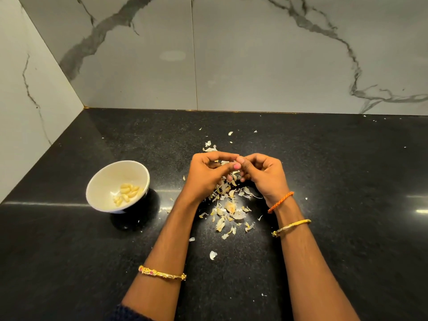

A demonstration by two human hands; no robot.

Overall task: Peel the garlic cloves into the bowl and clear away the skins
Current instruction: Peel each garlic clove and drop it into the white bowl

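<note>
- Both hands meet fingertip to fingertip above the skin pile: the left hand (206, 172) has its fingers curled in a narrow grip, and the right hand (261, 174) is curled the same way facing it. What they pinch is hidden between the fingers; I judge it to be a garlic clove being peeled, but it cannot be seen.
- Peeled cloves (128, 193) lie in the white bowl (102, 181), which stands toward the left edge of the desk (347, 181), well apart from the hands.
- Loose garlic skins (228, 209) are heaped under and in front of the hands at the middle of the desk, with stray flakes toward the back edge and some nearer the front edge.
- Progress, as a judgement: a small batch is already peeled, at least 1 clove seems in hand, and some pieces in the pile may be unpeeled cloves, though that is too small to tell. Clearing the skins is not yet done.
- Room: the path from hands to bowl is open, and the right half of the desk shows only small flecks. The 2 walls meet at the back left corner, beyond the bowl.
</note>
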